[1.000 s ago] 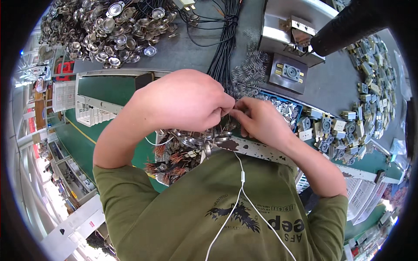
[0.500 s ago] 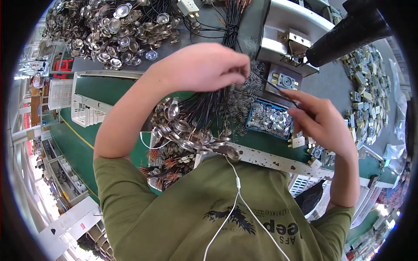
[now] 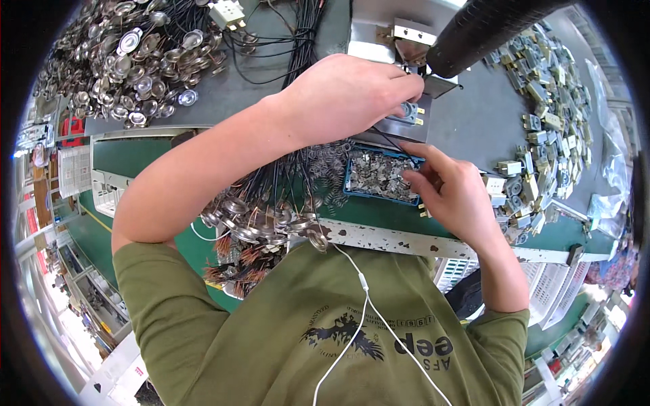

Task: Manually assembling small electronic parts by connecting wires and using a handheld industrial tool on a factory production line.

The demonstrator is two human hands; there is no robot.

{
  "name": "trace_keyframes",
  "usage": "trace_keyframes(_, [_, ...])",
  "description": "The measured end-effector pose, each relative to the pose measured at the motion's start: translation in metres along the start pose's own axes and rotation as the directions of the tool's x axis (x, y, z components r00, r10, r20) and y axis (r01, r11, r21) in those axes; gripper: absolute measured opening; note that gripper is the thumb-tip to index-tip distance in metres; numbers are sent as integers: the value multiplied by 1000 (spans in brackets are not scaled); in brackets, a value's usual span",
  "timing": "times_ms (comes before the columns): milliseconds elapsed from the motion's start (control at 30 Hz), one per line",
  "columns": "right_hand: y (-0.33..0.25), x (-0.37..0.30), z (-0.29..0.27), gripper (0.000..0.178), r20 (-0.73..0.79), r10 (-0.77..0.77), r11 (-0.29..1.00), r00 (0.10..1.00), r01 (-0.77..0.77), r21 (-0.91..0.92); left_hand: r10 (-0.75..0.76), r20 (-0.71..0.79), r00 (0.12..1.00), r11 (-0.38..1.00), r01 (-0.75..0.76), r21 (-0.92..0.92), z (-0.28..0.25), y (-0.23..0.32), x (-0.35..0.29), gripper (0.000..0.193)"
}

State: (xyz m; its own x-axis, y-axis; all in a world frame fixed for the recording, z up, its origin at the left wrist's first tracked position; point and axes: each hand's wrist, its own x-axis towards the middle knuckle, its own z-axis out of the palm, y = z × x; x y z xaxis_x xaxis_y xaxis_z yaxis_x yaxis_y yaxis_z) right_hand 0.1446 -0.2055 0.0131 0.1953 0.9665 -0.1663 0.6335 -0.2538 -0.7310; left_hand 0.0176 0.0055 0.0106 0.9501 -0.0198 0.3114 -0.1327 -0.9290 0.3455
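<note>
My left hand (image 3: 355,95) reaches across to a metal fixture, its bent fingertips down at a small grey block with brass prongs (image 3: 410,114). The hand itself hides what those closed fingers pinch, if anything. Over the right side of a blue tray of small metal clips (image 3: 347,177), my right hand (image 3: 455,193) pinches a thin black wire (image 3: 386,139) between thumb and forefinger. The wire runs up towards the block, and its far end is covered by my left hand. Coiled springs (image 3: 323,162) lie in a heap left of the tray.
Round metal caps on black wires (image 3: 145,81) are piled at the far left; more caps (image 3: 261,220) hang by the near edge. A black tube (image 3: 494,34) slants over a steel press-like housing (image 3: 414,34). Many blocks with prongs (image 3: 535,135) cover the right side.
My left hand has moved right, from above the springs to the block on the fixture. The right hand keeps hold of the wire near the tray. The whole view has shifted.
</note>
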Motion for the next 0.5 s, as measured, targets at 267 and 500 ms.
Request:
trace_keyframes(267, [-2, -16, 5, 45, -102, -108, 994, 989, 106, -21, 10, 3, 1000, 997, -10, 77, 10, 0, -3, 10])
trace_keyframes(500, [-5, -17, 0, 44, -165, -349, 840, 922, 230, -492, -53, -12, 999, 999, 53, 4, 11, 6, -2, 14])
